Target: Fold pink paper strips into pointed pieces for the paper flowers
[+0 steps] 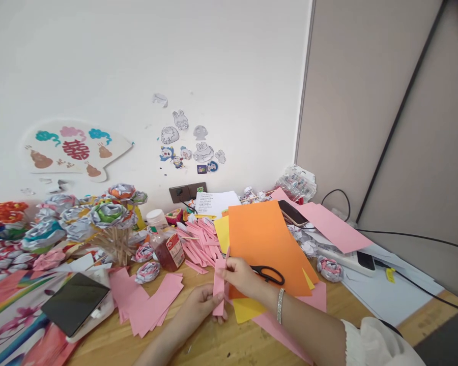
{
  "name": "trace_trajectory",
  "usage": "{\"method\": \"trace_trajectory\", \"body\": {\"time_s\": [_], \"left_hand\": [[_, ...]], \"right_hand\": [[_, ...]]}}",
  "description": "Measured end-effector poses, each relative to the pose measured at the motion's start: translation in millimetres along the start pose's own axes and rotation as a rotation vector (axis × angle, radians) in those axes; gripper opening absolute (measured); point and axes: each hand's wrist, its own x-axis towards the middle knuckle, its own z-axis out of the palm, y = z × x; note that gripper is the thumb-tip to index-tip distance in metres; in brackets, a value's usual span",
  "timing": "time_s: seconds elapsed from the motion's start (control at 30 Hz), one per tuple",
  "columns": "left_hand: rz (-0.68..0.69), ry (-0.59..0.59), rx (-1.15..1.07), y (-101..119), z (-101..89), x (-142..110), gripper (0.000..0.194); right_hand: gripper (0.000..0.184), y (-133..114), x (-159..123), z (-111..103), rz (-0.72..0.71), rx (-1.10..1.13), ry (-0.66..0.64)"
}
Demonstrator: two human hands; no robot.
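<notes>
A narrow pink paper strip point(219, 285) is held upright between my two hands, just above the wooden table. My left hand point(203, 305) pinches its lower part, thumb in front and fingers behind. Higher up, my right hand point(236, 274) grips the strip's right edge between thumb and fingers. Behind my right wrist lie scissors point(277, 277) with black handles, their blades hidden by the hand. They rest on orange paper sheets point(259, 229). Left of my hands are pink paper pieces point(156, 307) in an overlapping stack. Beyond my hands is a pile of folded pink strips point(200, 236).
A bottle of red liquid point(170, 251) and a white-lidded jar point(157, 218) stand behind the hands. Paper flowers point(110, 213) on sticks crowd the left. A dark tablet point(76, 302) lies front left. To the right are a phone point(292, 212), white sheets point(389, 295) and black cables point(423, 235).
</notes>
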Motion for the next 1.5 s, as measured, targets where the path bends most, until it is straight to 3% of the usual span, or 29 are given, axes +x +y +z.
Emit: {"method": "trace_trajectory", "body": {"time_s": [0.33,0.47,0.57,0.73,1.0,1.07,1.23,1.37,1.5], "left_hand": [[-0.071,0.129,0.002,-7,2.3,5,0.037],[-0.037,0.067,-0.065,0,-0.2,1,0.038],[-0.020,0.011,-0.115,3,-2.2,-2,0.039],[-0.032,0.029,-0.167,1,-4.6,-2,0.037],[-0.031,0.078,-0.397,-11,-14.2,6,0.030],[-0.030,0.135,-0.455,-11,-14.4,7,0.027],[0.023,0.465,-0.490,-11,-15.1,10,0.023],[0.071,0.604,-0.501,-14,-22.5,10,0.017],[0.110,0.655,-0.465,-15,-26.8,10,0.022]], "right_hand": [[0.030,-2,-1,2,-0.001,0.038,-0.002],[0.031,1,2,2,0.004,0.122,0.053],[0.032,-2,2,1,0.018,0.235,0.010],[0.034,-7,0,1,0.058,0.306,-0.021],[0.035,-13,0,0,0.037,0.287,0.109],[0.034,-12,2,-1,0.031,0.278,0.159],[0.028,-4,6,-3,0.085,0.286,0.221],[0.022,2,5,-2,0.102,0.183,0.075],[0.023,0,-2,3,0.005,-0.086,-0.095]]}}
